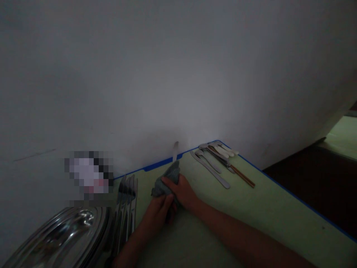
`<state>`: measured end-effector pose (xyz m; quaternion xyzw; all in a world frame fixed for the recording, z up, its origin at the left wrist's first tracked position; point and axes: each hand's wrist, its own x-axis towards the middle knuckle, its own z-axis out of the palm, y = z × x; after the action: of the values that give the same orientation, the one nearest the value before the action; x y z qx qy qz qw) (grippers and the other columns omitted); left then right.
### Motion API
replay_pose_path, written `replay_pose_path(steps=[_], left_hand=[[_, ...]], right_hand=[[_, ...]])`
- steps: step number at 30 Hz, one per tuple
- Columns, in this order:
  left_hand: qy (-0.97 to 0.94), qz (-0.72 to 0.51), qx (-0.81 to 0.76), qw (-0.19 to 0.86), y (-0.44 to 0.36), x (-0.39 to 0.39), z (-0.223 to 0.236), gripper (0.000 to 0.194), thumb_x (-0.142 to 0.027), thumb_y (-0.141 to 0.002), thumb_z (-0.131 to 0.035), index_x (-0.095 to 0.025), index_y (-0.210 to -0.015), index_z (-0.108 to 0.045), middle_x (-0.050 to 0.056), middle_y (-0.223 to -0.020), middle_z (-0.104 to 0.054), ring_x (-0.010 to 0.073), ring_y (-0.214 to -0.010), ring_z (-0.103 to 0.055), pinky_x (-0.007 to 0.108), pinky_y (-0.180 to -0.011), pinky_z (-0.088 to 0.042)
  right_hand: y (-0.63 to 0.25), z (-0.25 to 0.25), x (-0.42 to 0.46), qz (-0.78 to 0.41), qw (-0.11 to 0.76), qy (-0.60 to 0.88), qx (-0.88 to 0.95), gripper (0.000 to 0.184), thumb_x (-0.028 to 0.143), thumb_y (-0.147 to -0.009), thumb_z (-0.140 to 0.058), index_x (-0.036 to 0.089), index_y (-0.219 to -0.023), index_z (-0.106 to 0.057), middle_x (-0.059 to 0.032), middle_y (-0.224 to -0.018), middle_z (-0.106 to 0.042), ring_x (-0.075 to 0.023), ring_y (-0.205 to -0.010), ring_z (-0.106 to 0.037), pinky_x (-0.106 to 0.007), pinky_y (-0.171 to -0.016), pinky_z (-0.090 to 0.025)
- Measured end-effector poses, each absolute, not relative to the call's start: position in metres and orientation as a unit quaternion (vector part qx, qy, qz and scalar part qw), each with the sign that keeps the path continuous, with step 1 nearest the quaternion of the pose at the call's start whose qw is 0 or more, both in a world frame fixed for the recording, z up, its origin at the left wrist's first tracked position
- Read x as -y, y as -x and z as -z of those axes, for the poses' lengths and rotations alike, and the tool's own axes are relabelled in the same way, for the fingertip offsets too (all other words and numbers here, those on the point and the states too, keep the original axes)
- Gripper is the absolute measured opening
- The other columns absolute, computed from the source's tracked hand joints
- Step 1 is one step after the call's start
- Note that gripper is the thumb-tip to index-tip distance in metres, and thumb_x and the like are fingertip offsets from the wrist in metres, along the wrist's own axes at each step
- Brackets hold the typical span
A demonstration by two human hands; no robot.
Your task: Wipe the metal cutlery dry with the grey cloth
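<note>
Both hands meet over the pale green table (251,219) near the wall. My right hand (182,191) is closed round a grey cloth (167,180) that wraps a piece of cutlery; its rounded metal tip (175,150) sticks up out of the cloth. My left hand (157,214) is closed on the lower part of the same cloth, and the cutlery's lower end is hidden inside it. The scene is dim.
A loose pile of spoons, knives and brown chopsticks (220,160) lies at the table's far corner. A row of forks (126,206) lies left of my hands, beside a shiny steel oval tray (64,238). A white wall is close behind. The blue-trimmed edge (306,206) drops to dark floor on the right.
</note>
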<state>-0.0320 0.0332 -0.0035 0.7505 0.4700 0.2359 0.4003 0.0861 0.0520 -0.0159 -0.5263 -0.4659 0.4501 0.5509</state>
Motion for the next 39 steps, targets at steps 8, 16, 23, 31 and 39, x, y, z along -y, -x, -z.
replay_pose_path(steps=[8,16,23,31,39], left_hand=[[-0.746,-0.209,-0.469,0.425,0.03,-0.031,0.003,0.052,-0.056,-0.081,-0.036,-0.017,-0.048,-0.048,-0.002,-0.04,-0.046,0.0106,-0.04,-0.044,0.021,-0.044,-0.035],[-0.725,-0.228,-0.459,0.46,0.034,-0.034,0.006,0.048,-0.054,-0.082,-0.039,-0.016,-0.054,-0.048,-0.004,-0.042,-0.044,0.0085,-0.039,-0.041,0.019,-0.042,-0.031],[-0.748,-0.197,-0.356,0.524,0.036,-0.029,0.001,0.034,-0.046,-0.077,-0.048,-0.014,-0.071,-0.059,-0.002,-0.05,-0.054,0.0119,-0.049,-0.049,0.021,-0.05,-0.037],[-0.657,-0.401,-0.529,0.357,0.033,-0.03,0.005,0.034,-0.047,-0.08,-0.041,-0.019,-0.061,-0.047,-0.001,-0.057,-0.05,0.0144,-0.056,-0.048,0.023,-0.053,-0.039],[-0.768,-0.316,-0.458,0.317,0.029,-0.026,0.007,0.035,-0.041,-0.085,-0.036,-0.018,-0.062,-0.048,-0.002,-0.052,-0.048,0.0126,-0.049,-0.045,0.023,-0.047,-0.034]], right_hand=[[-0.096,0.015,-0.037,-0.457,0.533,0.52,0.487,0.045,0.054,-0.079,-0.041,0.014,-0.083,-0.06,-0.0072,-0.083,-0.065,-0.0171,-0.081,-0.06,-0.028,-0.075,-0.043],[-0.097,0.015,-0.047,-0.467,0.533,0.535,0.461,0.048,0.057,-0.077,-0.04,0.013,-0.074,-0.061,-0.0068,-0.077,-0.065,-0.0178,-0.076,-0.058,-0.027,-0.067,-0.041],[-0.112,0.019,-0.063,-0.418,0.56,0.545,0.463,0.048,0.057,-0.078,-0.038,0.014,-0.072,-0.058,-0.0059,-0.075,-0.064,-0.0162,-0.072,-0.057,-0.025,-0.064,-0.04],[-0.105,0.019,-0.061,-0.353,0.531,0.545,0.545,0.038,0.046,-0.085,-0.034,0.015,-0.087,-0.057,-0.0082,-0.088,-0.062,-0.0162,-0.083,-0.057,-0.028,-0.078,-0.041],[-0.124,-0.004,-0.051,-0.232,0.47,0.501,0.688,0.047,0.043,-0.089,-0.023,0.013,-0.111,-0.051,-0.0144,-0.117,-0.048,-0.0192,-0.112,-0.044,-0.035,-0.1,-0.03]])
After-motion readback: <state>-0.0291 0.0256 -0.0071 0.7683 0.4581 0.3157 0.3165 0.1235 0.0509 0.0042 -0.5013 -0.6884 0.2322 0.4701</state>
